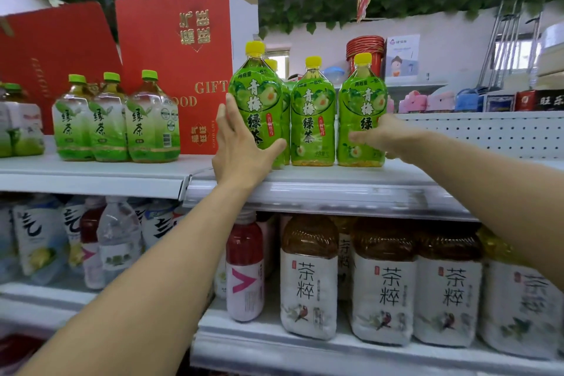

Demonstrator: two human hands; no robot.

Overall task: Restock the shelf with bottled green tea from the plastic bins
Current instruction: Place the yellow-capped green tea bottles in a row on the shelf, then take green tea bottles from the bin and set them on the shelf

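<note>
— Where are the green tea bottles right now?

— Up on the top shelf (305, 175), standing upright in a row near its front edge. The left bottle (256, 104) sits a little forward and looks raised at its base, though the hand hides that part. The middle bottle (312, 119) and the right bottle (361, 113) stand just beside each other, with another yellow-capped one partly hidden behind.

— And the hands?

— The left hand (241, 146) wraps the left bottle from its left side, fingers up along the label and thumb across the lower front: a closed grip on it. The right hand (381, 134) holds the right bottle from its right side, thumb over the lower label, fingers behind.

— Anything else up there?

— Three paler green tea bottles with green caps (116, 122) stand well to the left, in front of red gift boxes (174, 55). On the lower shelf (274, 342) are brown tea bottles with white labels (381, 278).
</note>
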